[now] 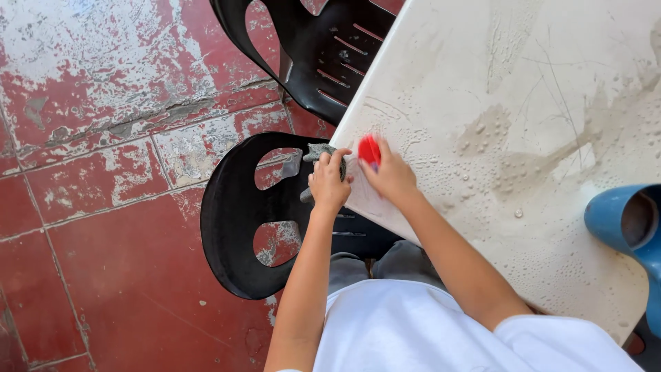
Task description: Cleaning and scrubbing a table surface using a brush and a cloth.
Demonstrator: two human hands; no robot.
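Observation:
My left hand (328, 182) grips a grey cloth (318, 151) at the left edge of a dirty white plastic table (523, 103). Close beside it, my right hand (390, 176) is closed around a small red object (370, 151) pressed against the table's edge; what kind of object it is cannot be told. The two hands nearly touch. The tabletop is wet, with water drops and muddy streaks across it.
A black plastic chair (231, 220) stands under my hands, a second black chair (317, 55) further up. The floor (103, 138) is worn red tile with peeling paint. A blue plastic object (623, 220) juts in at the right edge.

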